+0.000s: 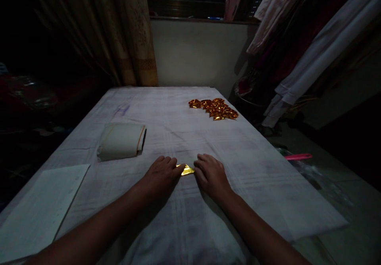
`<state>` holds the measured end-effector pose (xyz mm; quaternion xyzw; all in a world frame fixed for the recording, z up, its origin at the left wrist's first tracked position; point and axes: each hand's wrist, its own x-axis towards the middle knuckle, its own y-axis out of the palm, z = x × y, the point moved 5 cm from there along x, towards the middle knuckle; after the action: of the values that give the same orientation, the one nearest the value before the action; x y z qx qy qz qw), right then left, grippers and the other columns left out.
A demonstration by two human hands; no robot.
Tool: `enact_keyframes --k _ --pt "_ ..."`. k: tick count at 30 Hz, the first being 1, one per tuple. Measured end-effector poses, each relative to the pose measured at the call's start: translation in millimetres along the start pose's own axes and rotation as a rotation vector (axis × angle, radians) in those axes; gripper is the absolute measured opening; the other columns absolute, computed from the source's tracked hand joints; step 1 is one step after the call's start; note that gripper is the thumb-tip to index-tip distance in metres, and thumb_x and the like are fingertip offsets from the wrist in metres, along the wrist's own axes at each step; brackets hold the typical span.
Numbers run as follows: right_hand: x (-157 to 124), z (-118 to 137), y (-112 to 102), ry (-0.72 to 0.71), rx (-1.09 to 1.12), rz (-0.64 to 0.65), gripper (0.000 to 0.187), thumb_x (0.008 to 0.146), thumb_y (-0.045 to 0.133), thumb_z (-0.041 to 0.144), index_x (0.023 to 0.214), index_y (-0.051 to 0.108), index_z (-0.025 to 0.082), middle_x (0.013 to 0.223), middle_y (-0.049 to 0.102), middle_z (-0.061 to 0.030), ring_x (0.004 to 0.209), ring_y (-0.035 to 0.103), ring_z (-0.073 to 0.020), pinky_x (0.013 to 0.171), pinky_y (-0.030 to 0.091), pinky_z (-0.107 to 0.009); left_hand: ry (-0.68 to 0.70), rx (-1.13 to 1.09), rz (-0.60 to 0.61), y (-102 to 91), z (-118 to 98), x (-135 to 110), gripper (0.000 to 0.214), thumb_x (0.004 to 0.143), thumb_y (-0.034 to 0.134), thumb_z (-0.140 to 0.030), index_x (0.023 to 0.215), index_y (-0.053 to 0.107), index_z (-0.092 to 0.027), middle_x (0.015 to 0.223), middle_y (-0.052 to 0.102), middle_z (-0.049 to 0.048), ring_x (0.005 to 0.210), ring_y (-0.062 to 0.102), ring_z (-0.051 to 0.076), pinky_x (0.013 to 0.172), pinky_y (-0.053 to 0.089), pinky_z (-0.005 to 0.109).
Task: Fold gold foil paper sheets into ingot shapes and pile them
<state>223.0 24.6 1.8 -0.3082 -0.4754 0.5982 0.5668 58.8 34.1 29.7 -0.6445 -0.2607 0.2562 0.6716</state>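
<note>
Between my two hands lies a small folded piece of shiny gold foil paper (187,170), low on the cloth-covered table (166,110). My left hand (163,171) is closed, its thumb and fingers pressed on the foil's left end. At the foil's right tip is my right hand (211,173), with its fingers curled together and the thumb side touching the paper. The fingers cover both ends of the foil, so its full shape is hidden. Farther back on the right rests a cluster of folded gold-orange foil pieces (218,109).
A folded pale bundle with an orange line (120,141) lies left of my hands. White paper sheets (44,209) are at the near left. A curtain (119,31) hangs behind; clothes (309,58) hang at the right. A pink object (298,156) is beyond the right edge.
</note>
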Motion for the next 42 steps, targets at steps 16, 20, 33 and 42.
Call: enact_keyframes --k 16,20,33,42 --pt "19 -2 13 0.204 -0.088 0.084 0.051 0.091 0.057 0.033 0.14 0.055 0.019 0.16 0.036 -0.0171 0.151 0.023 -0.0379 0.117 0.021 -0.059 -0.015 0.019 0.025 2.0 6 4 0.029 0.095 0.06 -0.02 0.122 0.063 -0.027 0.09 0.062 0.0049 0.082 0.058 0.023 0.074 0.041 0.035" --pt "13 -10 10 0.184 -0.113 0.094 0.053 0.092 0.056 0.034 0.143 0.054 0.019 0.16 0.036 -0.0182 0.151 0.024 -0.0388 0.117 0.022 -0.059 -0.025 0.006 0.021 1.1 6 5 0.028 0.095 0.06 -0.02 0.121 0.065 -0.028 0.089 0.062 0.0051 0.083 0.059 0.023 0.075 0.04 0.035" --pt "-6 25 2 -0.113 -0.103 0.096 0.043 0.099 0.051 0.035 0.141 0.058 0.027 0.162 0.035 -0.014 0.152 0.023 -0.0369 0.117 0.02 -0.065 -0.01 -0.006 -0.018 3.1 10 8 0.026 0.095 0.062 -0.024 0.12 0.065 -0.03 0.088 0.064 0.0037 0.08 0.062 0.023 0.073 0.042 0.035" --pt "-14 18 6 -0.114 -0.132 0.104 0.046 0.101 0.05 0.043 0.145 0.055 0.028 0.159 0.04 -0.0154 0.151 0.027 -0.0368 0.117 0.021 -0.064 -0.056 -0.026 -0.285 1.2 -1 -48 0.023 0.09 0.054 -0.006 0.105 0.065 -0.019 0.089 0.066 0.0067 0.081 0.059 0.023 0.076 0.049 0.04"
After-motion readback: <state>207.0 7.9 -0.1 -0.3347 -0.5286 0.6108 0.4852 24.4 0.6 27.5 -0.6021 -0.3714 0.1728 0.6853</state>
